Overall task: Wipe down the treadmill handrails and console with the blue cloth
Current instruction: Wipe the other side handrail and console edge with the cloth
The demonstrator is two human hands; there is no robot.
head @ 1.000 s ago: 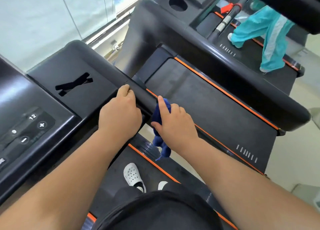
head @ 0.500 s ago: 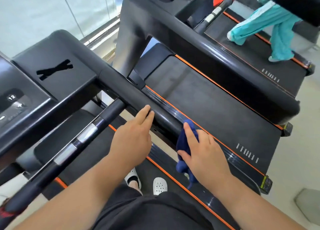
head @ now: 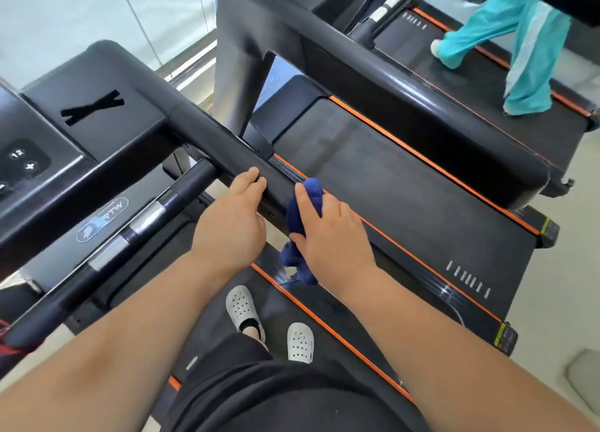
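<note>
Right fingers (head: 306, 201) clutch the blue cloth (head: 303, 214) against the handrail (head: 227, 149); left hand (head: 232, 227) (empty) rests flat beside.

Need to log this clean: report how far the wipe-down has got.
Done: nothing shows as finished. In hand: right hand presses the blue cloth to the right handrail, while the left hand steadies it. Left: console and front crossbar lie untouched.
</note>
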